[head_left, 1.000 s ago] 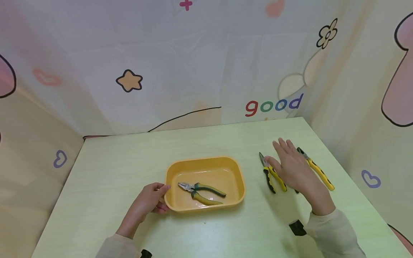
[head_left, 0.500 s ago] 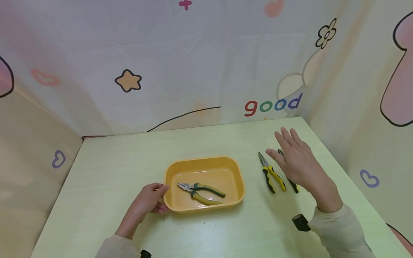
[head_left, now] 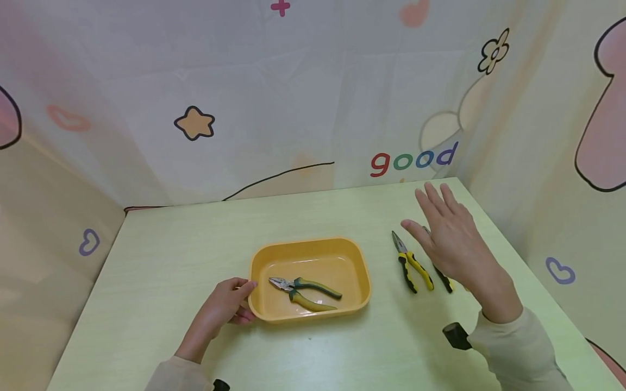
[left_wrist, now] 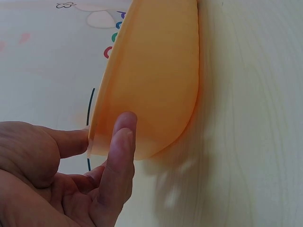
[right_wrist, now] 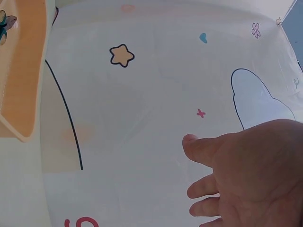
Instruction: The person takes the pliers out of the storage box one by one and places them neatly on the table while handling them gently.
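On the table sits a yellow plastic tray (head_left: 359, 271), its left end pinched by my left hand (head_left: 222, 307). In the left wrist view the thumb touches the rim and the fingers (left_wrist: 122, 156) lie by the outer wall. A pair of combination pliers (head_left: 303, 290) with green-and-yellow handles lies inside the tray. My right hand (head_left: 452, 247) hovers, fingers spread, holding nothing. Just left of it are long-nose pliers (head_left: 411, 263) with black-and-yellow handles. Another pair of pliers (head_left: 446, 279) is partly covered by that hand.
The pale green table (head_left: 195, 233) runs back to a printed cloth backdrop (head_left: 274, 108), with cloth sides left and right. A black piece (head_left: 456, 335) sits at the right wrist. The tray's end (right_wrist: 28, 94) also shows in the right wrist view.
My right hand has risen and moved back, slightly right. It uncovers part of the middle pliers and now hides the rightmost yellow-handled pair. The left hand and tray stay put.
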The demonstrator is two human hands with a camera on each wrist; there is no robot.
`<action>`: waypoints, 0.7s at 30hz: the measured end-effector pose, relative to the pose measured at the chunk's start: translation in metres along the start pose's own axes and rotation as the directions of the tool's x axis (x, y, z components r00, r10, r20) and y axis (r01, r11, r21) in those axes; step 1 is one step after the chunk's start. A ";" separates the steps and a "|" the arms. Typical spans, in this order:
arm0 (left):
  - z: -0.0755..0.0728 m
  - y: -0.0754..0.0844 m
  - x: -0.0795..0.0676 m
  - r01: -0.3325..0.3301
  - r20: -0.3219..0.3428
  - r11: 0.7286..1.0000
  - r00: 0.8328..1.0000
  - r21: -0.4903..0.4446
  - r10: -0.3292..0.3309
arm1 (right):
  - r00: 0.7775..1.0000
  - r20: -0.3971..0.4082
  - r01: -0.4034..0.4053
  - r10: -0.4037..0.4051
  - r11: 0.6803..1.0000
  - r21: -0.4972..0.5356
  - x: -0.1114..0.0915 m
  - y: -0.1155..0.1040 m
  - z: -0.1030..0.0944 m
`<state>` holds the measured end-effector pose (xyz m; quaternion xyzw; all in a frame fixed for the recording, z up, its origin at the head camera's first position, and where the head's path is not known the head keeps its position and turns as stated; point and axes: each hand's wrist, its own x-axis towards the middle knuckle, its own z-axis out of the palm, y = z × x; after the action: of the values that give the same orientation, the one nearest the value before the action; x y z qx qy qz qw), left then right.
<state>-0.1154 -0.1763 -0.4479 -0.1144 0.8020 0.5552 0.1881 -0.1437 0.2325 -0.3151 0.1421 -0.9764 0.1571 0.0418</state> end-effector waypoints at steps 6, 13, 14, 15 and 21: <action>-0.001 0.000 0.000 0.001 0.000 1.000 1.000 -0.006 -0.001 | 1.000 -0.012 0.010 -0.010 1.000 0.002 0.001 -0.007 -0.002; 0.000 0.000 0.000 -0.003 -0.002 1.000 1.000 -0.005 0.003 | 1.000 -0.011 0.023 -0.023 1.000 0.011 0.000 -0.013 -0.003; 0.000 0.000 0.000 -0.003 -0.002 1.000 1.000 -0.005 0.003 | 1.000 -0.009 0.024 -0.024 1.000 0.012 0.000 -0.014 -0.002; 0.000 0.000 -0.001 -0.003 -0.002 1.000 1.000 -0.005 0.003 | 1.000 -0.006 0.024 -0.024 1.000 0.013 0.000 -0.015 -0.001; 0.001 0.001 -0.001 -0.002 -0.002 1.000 1.000 -0.007 0.002 | 0.999 -0.004 0.035 -0.035 0.999 0.023 0.000 -0.021 0.005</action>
<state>-0.1141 -0.1755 -0.4471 -0.1148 0.8004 0.5581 0.1864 -0.1376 0.2124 -0.3135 0.1591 -0.9719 0.1679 0.0447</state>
